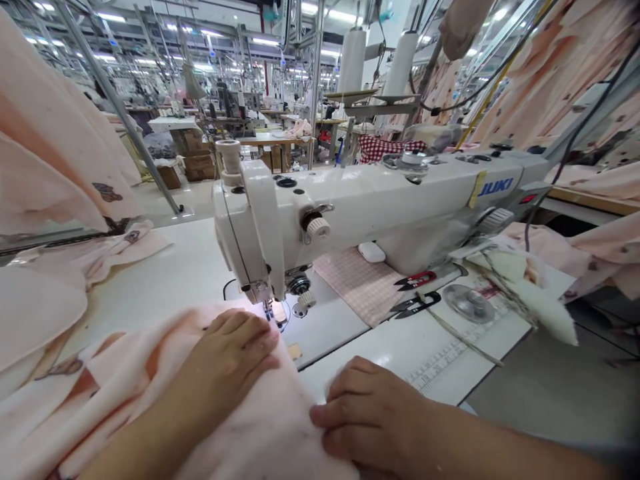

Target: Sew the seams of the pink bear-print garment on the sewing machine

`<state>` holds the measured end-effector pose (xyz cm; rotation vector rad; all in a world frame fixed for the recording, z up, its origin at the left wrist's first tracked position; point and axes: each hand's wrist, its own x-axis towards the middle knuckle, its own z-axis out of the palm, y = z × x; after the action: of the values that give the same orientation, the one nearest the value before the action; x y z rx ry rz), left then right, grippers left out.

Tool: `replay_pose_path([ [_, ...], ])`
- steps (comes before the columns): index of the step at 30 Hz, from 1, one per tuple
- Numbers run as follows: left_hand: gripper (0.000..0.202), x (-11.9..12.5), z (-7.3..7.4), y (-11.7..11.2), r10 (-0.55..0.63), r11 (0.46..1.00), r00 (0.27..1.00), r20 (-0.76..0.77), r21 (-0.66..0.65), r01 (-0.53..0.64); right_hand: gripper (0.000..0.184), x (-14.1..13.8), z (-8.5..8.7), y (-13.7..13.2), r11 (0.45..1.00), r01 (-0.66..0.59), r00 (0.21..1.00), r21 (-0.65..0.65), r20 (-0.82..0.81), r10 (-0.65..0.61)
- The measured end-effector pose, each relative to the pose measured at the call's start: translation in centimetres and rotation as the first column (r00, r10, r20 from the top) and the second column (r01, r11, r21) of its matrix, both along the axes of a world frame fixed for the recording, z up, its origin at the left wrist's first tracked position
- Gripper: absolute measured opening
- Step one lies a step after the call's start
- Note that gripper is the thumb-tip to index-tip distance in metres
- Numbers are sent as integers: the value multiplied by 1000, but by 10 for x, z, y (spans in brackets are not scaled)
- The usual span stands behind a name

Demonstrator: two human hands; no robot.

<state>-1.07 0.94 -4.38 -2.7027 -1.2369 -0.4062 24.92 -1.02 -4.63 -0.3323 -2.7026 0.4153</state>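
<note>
Pale pink plush fabric spreads over the lower left, with its right edge running up to the needle and presser foot of a white sewing machine. My left hand presses on this fabric just in front of the foot, fingers bent and close together. At the fabric's right edge, my right hand is closed with the edge between thumb and fingers; part of its grip is hidden. Brown printed motifs show in the folds at left.
Red-handled thread snips and black thread snips lie right of the needle, near a clear round dish and a printed ruler scale. Checked pink cloth lies under the arm. Thread cones stand behind.
</note>
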Motion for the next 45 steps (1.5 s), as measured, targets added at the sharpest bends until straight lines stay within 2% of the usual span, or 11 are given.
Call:
replay_pose_path([
  [4,28,19,-7,-30,139,983,990,-5,121,-137,11,0,-1,4,994,-52,997,93,-58,57],
  [6,32,31,-14,-54,113,974,993,-40,204,-102,10,2,-2,3,990,-76,992,115,-94,87],
  [9,35,47,-24,-84,76,973,996,-53,224,-62,8,5,-6,1,989,-91,988,118,-114,104],
  [13,35,60,-34,-98,181,947,982,50,262,-187,10,8,-8,0,991,-100,992,90,-74,107],
  [22,38,44,-41,-81,83,949,995,54,302,-96,12,3,1,4,991,-99,995,92,35,96],
  [27,41,25,-34,-63,26,958,994,-105,287,5,13,-5,4,7,994,-18,998,109,63,11],
  [30,46,15,-29,-55,28,968,985,-170,252,16,13,-10,7,9,985,7,995,170,96,-24],
  [33,45,11,-23,-50,22,969,988,-153,246,17,16,-14,7,14,980,-8,996,199,94,-11],
  [37,41,10,-9,-43,71,977,988,-135,207,-42,16,-20,4,23,968,9,998,250,53,-23],
  [42,20,8,-2,-33,-74,977,997,-24,199,77,17,-23,3,31,964,-19,995,266,96,-7],
  [45,22,2,-5,-24,-103,982,994,27,163,98,17,-27,1,41,954,-12,996,300,89,-16],
])
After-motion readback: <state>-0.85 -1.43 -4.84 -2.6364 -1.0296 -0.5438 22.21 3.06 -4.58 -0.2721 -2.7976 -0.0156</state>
